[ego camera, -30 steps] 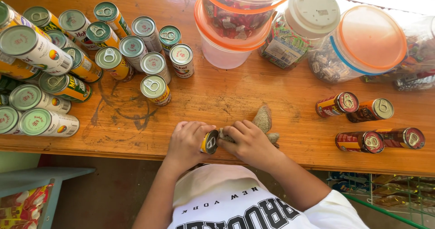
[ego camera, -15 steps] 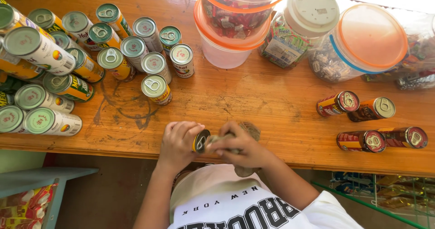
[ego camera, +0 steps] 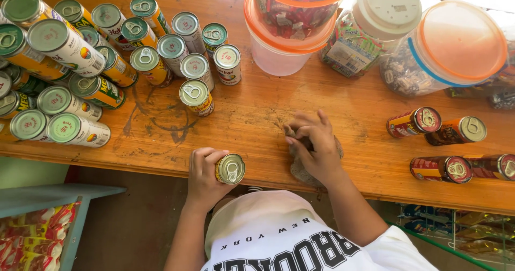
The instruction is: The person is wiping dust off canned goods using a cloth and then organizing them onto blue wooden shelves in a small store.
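Dozens of cans (ego camera: pixel 80 72) crowd the far left of our wooden counter (ego camera: pixel 252 115), most upright with round silver pull-tab lids, a few tipped on their sides, their walls yellow, green and white. The wood is orange-brown, smooth, marked by dark ring stains just right of that cluster.

At the near edge our left hand (ego camera: pixel 206 177) reaches up from below, fingers curled around a small can (ego camera: pixel 230 168), clamping its side so the lid faces up; the can sits right at the counter's lip. Just to the right, our right hand (ego camera: pixel 314 142) lies palm down on the wood, fingers bent and pressed onto a grey-brown cloth (ego camera: pixel 300 169) that shows beneath the palm and hangs a little over the edge.

Farther back, right of centre, two clear tubs with orange rims (ego camera: pixel 292 19) are stacked, wrapped sweets inside. Beside them stands a clear jar with a white screw lid (ego camera: pixel 375 19), then a wide jar with an orange lid and blue rim (ego camera: pixel 450 48), both holding small wrapped pieces. At the right, four red and orange cans (ego camera: pixel 450 145) lie on their sides in two pairs.
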